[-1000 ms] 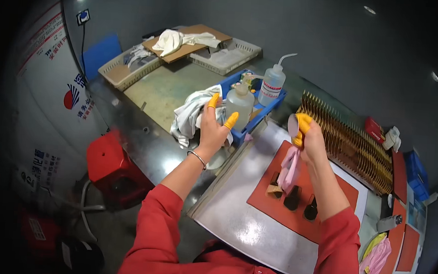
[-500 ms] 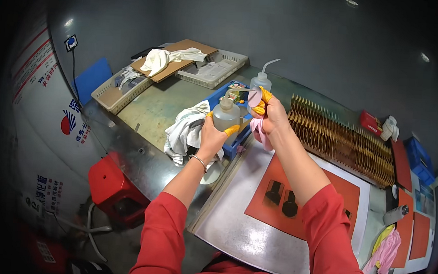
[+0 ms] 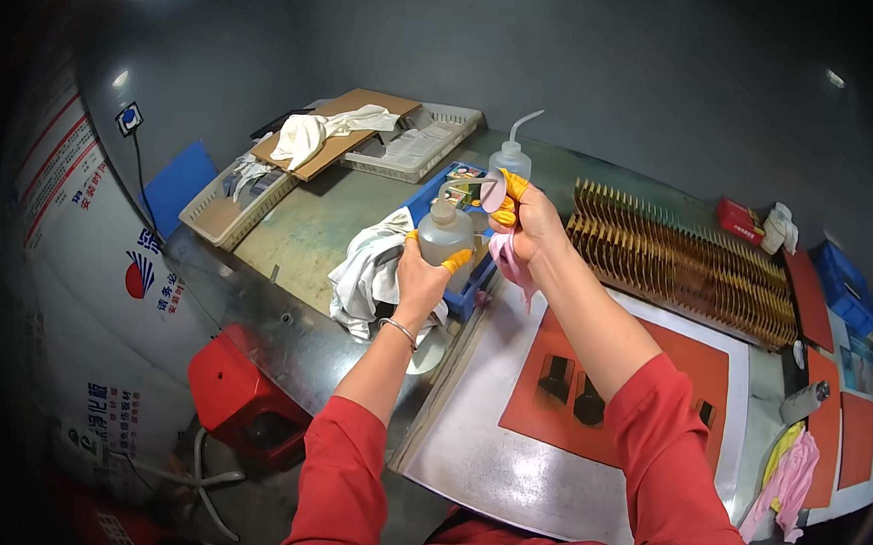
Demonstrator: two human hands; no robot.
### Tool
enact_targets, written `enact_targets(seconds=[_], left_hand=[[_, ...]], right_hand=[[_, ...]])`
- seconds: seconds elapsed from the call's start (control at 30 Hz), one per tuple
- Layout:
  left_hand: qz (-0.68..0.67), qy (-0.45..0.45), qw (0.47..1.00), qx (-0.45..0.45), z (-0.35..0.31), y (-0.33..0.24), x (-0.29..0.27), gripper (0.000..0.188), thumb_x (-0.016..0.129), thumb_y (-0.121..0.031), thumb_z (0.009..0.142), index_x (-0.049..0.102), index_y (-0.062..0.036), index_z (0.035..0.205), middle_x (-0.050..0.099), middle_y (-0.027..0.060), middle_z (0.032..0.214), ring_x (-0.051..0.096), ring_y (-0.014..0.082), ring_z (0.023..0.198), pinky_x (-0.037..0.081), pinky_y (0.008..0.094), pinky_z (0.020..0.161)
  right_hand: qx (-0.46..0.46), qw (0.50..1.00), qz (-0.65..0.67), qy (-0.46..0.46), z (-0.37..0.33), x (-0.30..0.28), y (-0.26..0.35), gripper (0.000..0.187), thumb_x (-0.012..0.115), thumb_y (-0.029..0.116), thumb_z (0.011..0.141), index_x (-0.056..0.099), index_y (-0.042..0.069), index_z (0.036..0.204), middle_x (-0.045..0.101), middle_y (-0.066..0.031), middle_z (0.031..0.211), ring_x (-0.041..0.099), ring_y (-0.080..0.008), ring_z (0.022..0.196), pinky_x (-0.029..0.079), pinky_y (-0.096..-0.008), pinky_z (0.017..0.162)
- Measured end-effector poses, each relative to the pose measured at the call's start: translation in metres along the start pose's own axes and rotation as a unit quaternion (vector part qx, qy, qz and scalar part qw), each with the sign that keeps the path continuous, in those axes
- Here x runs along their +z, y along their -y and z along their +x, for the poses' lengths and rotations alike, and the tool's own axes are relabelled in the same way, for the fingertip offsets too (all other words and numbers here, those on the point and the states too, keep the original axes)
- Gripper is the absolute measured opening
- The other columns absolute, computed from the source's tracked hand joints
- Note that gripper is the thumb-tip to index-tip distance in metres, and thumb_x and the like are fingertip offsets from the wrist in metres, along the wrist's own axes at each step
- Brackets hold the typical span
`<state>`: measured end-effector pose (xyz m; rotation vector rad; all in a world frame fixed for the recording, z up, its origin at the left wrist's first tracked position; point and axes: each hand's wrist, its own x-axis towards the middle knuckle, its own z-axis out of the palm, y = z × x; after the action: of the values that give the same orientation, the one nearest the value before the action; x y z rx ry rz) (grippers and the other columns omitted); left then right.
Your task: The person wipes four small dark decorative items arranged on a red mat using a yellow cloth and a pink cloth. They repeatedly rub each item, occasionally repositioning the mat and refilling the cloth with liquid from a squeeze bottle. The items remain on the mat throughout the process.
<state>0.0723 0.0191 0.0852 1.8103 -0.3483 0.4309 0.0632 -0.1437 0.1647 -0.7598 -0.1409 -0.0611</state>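
My left hand (image 3: 422,284) is wrapped round a translucent wash bottle (image 3: 446,233) with a bent spout, held upright over the front of a blue tray (image 3: 466,302). Yellow covers sit on the fingertips of both hands. A pink cloth (image 3: 510,261) is pinched in my right hand (image 3: 534,224), one part stretched over the fingers at the spout's tip and the rest hanging below. Just behind stands a second wash bottle (image 3: 509,160). Crumpled white rags (image 3: 361,280) lie left of the held bottle.
On the right, a red-orange mat (image 3: 537,419) bears dark flat pieces (image 3: 590,400). Behind it stands a slotted rack (image 3: 682,263) of thin upright plates. White baskets (image 3: 413,161) with cardboard (image 3: 336,147) are at the back left. A red machine (image 3: 245,386) stands beside the table.
The whole view has shifted a little. Both hands keep nearly the same hold, with the pink cloth still at the wash bottle's spout.
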Motion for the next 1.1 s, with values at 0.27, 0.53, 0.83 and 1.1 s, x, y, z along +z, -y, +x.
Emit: enact_targets(seconds=[0.27,0.53,0.83,1.1], left_hand=[[-0.037,0.008,0.999,0.003,0.003,0.008,0.005,0.056,0.081,-0.026,0.065,0.052,0.0005,0.103,0.062,0.0136,0.097,0.061,0.0242,0.088,0.047,0.0335,0.077],[0.008,-0.033,0.996,0.085,-0.012,0.029,0.004,0.069,0.073,-0.028,0.077,0.037,0.0061,0.125,0.044,0.0182,0.124,0.045,0.0269,0.113,0.033,0.0341,0.097],[-0.078,0.104,0.977,0.167,-0.1,-0.038,0.05,0.051,0.063,-0.018,0.085,0.041,0.0007,0.127,0.042,0.0134,0.127,0.045,0.0249,0.114,0.034,0.0345,0.097],[0.014,0.151,0.975,0.163,-0.11,0.018,0.072,0.041,0.061,-0.008,0.081,0.05,0.0012,0.119,0.056,0.0148,0.116,0.052,0.0252,0.111,0.036,0.033,0.097]], right_hand=[[0.003,1.0,0.005,0.017,-0.003,-0.002,0.003,0.02,0.043,0.015,0.092,0.053,0.009,0.077,0.046,0.0007,0.059,0.035,-0.0072,0.044,0.027,-0.0222,0.039],[0.023,0.999,-0.029,-0.03,-0.121,-0.022,0.091,0.026,0.047,0.021,0.092,0.05,0.01,0.068,0.045,0.0016,0.057,0.035,-0.0073,0.043,0.028,-0.0215,0.038],[0.102,0.828,-0.451,-0.317,-0.317,-0.074,0.148,0.016,0.057,0.022,0.087,0.058,0.006,0.083,0.05,0.0012,0.062,0.041,-0.0056,0.045,0.032,-0.0205,0.04],[0.008,0.613,-0.763,-0.206,-0.331,-0.125,0.034,0.016,0.064,0.015,0.079,0.063,0.0,0.084,0.062,-0.0174,0.072,0.06,-0.032,0.065,0.046,-0.0385,0.059]])
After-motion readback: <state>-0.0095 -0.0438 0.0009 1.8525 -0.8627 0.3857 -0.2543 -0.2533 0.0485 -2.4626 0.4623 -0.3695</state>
